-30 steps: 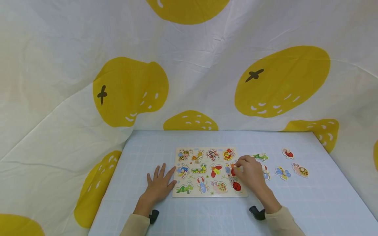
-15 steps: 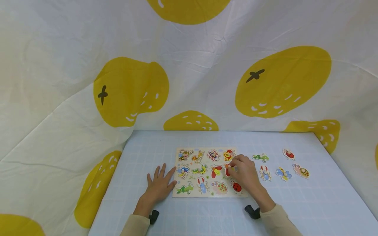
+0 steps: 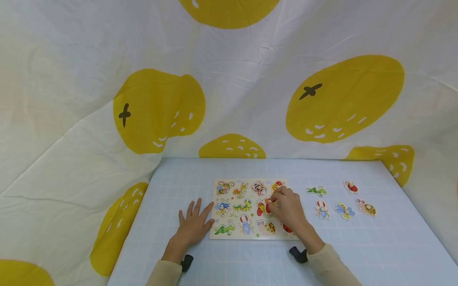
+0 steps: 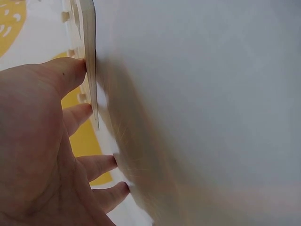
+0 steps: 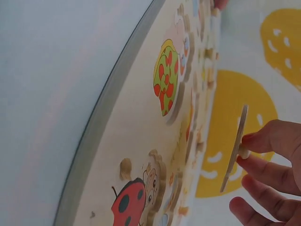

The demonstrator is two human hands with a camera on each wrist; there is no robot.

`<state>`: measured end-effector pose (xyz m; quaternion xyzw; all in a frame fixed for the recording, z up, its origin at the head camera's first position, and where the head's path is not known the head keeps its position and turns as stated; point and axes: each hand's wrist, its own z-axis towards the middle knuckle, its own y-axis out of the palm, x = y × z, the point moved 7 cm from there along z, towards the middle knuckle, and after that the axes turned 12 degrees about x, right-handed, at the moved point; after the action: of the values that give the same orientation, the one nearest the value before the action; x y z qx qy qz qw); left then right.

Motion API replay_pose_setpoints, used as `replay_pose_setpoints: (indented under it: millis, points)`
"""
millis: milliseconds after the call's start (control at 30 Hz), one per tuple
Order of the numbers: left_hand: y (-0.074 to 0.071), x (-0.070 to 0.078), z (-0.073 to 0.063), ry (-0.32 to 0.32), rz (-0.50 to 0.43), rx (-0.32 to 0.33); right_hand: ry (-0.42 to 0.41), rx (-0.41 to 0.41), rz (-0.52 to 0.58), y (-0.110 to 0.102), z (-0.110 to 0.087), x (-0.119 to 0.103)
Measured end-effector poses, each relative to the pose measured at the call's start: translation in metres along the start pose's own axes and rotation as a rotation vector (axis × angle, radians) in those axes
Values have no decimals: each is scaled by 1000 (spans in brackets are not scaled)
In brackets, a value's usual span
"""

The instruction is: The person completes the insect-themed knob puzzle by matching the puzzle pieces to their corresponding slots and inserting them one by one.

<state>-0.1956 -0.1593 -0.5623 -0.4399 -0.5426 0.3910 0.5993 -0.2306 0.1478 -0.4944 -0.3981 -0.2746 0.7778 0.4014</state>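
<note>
A wooden peg puzzle board (image 3: 232,237) with pictures of insects lies on the table. My right hand (image 3: 290,208) pinches a small red puzzle piece (image 3: 267,208) by its knob (image 5: 244,152), thumb against finger. In the right wrist view the piece (image 5: 241,127) shows edge-on, raised off the board; in the head view it overlaps the red-winged insect picture (image 3: 259,209). My left hand (image 3: 192,227) has its fingers spread at the board's left edge. The left wrist view shows its thumb (image 4: 70,75) touching the board's side (image 4: 90,56).
Right of the board lie loose pieces: a grasshopper (image 3: 317,191), a stag beetle (image 3: 322,210), a bee (image 3: 345,211), a ladybug (image 3: 351,187) and a snail (image 3: 366,207). Snail (image 5: 166,77) and ladybug (image 5: 128,202) pictures sit in cut-out recesses near the board's front edge.
My right hand has moved left across the board with the red piece, from the right-hand column to the red-winged insect picture. The left hand stays in place.
</note>
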Motion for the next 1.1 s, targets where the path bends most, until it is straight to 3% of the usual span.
replay_pose_setpoints:
  millis: [400, 1100]
  points:
    - [1, -2, -1, -10, 3, 0, 6, -89, -27, 19, 2, -13]
    - [0, 0, -1, 1, -8, -8, 35, -201, -128, 41, 2, -8]
